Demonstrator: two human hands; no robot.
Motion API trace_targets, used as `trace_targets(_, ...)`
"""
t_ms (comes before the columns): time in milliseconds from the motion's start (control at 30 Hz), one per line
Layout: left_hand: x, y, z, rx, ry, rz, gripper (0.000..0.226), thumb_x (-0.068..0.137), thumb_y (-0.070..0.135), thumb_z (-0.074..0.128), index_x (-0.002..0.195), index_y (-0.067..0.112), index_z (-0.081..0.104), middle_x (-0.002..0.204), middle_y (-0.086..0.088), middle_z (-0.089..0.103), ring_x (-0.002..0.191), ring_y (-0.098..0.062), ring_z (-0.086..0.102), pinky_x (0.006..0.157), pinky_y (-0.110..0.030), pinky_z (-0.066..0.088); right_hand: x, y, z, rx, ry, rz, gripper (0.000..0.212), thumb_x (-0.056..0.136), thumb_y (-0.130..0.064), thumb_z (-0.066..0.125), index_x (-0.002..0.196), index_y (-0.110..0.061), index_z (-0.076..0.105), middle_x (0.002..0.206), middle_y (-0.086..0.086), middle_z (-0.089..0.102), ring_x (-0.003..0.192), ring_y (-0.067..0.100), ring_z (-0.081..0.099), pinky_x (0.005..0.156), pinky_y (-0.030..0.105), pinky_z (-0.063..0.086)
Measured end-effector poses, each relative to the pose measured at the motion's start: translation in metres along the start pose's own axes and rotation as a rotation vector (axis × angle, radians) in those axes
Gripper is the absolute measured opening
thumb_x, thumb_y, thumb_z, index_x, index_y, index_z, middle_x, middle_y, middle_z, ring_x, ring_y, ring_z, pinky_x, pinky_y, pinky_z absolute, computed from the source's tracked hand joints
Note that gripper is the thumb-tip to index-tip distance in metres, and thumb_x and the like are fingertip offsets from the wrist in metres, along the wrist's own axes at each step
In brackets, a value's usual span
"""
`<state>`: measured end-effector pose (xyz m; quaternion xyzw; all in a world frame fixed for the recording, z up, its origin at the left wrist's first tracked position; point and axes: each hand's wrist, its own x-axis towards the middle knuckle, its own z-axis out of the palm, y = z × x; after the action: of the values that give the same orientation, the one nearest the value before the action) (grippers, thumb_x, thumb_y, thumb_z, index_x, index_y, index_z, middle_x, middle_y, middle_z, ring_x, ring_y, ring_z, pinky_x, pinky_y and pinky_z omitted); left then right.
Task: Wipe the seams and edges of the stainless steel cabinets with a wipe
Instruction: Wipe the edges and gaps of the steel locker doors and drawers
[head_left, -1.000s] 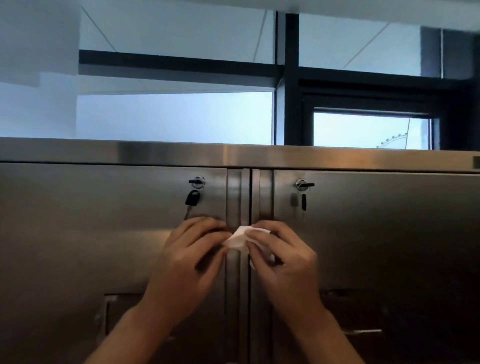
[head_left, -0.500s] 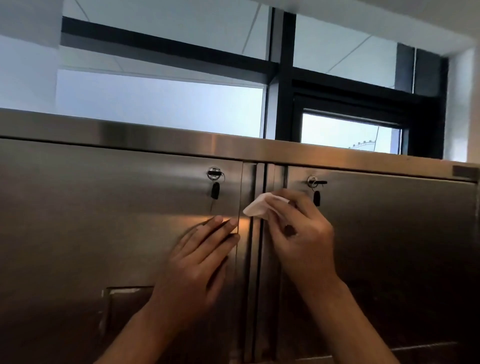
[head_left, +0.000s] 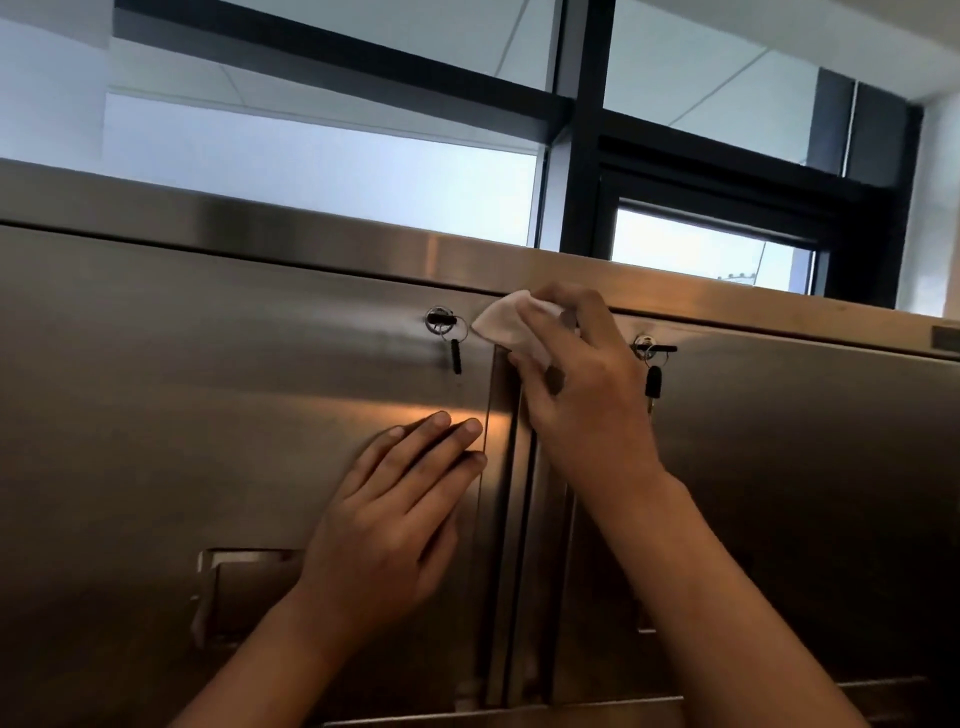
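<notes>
Two stainless steel cabinet doors meet at a vertical seam in the middle of the view. My right hand grips a crumpled white wipe and presses it on the top of that seam, just under the cabinet's top rail. My left hand lies flat with straight fingers on the left door, its fingertips beside the seam.
A lock with a hanging key sits on the left door, and a second lock with a key on the right door. A recessed handle is low on the left door. Dark-framed windows rise behind the cabinet.
My right hand has carried the wipe up the seam to its top end. My left hand let go of the wipe and now lies flat on the left door.
</notes>
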<state>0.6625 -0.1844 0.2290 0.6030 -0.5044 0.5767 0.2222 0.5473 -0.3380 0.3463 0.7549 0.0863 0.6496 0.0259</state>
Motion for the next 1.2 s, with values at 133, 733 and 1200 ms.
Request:
trace_targets(133, -0.002, 0.000, 0.001, -0.015, 0.010, -0.033, 0.051, 0.091, 0.011, 0.072, 0.141, 0.015, 0.063, 0.161, -0.004, 0.044, 0.153, -0.022, 0.035, 0.121, -0.052, 0.034, -0.002, 0.004, 0.012, -0.064, -0.012, -0.024, 0.031, 0.097, -0.009, 0.066, 0.127, -0.005, 0.069, 0.132, 0.011, 0.058, 0.122, 0.019, 0.051, 0.103, 0.007, 0.033)
trace_targets(733, -0.002, 0.001, -0.001, -0.032, 0.043, -0.038, 0.053, 0.087, 0.007, 0.070, 0.140, 0.010, 0.064, 0.158, -0.008, 0.048, 0.152, -0.025, 0.038, 0.120, -0.054, 0.034, -0.074, -0.010, 0.015, -0.077, -0.172, -0.108, 0.021, 0.093, -0.003, 0.064, 0.112, -0.001, 0.074, 0.118, 0.011, 0.068, 0.106, 0.025, 0.057, 0.089, 0.027, 0.047)
trace_targets(1200, -0.004, -0.001, 0.000, -0.068, 0.043, -0.045, 0.049, 0.089, 0.008, 0.069, 0.138, 0.012, 0.065, 0.159, -0.005, 0.047, 0.152, -0.024, 0.037, 0.120, -0.055, 0.035, 0.018, 0.016, -0.007, -0.197, -0.110, -0.264, 0.020, 0.095, 0.001, 0.068, 0.114, 0.001, 0.073, 0.121, 0.016, 0.068, 0.114, 0.028, 0.055, 0.095, 0.025, 0.042)
